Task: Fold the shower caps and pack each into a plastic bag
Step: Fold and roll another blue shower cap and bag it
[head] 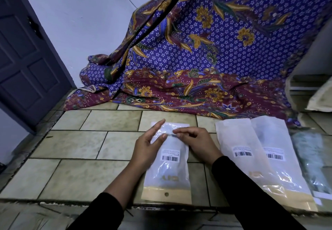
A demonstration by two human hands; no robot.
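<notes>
Near centre, flat on tiled floor [80, 145]: plastic bag [170, 174], barcode label [169, 157] too small to read. Left hand [149, 147] spread open over it; right hand [195, 142] pinching its far flap. Beyond, batik cloth [215, 59].

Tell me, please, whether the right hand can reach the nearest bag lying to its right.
Probably yes: the nearest bag lies flat just beside the right hand, with only bare tile between. It must first release its pinch on the centre bag.
</notes>
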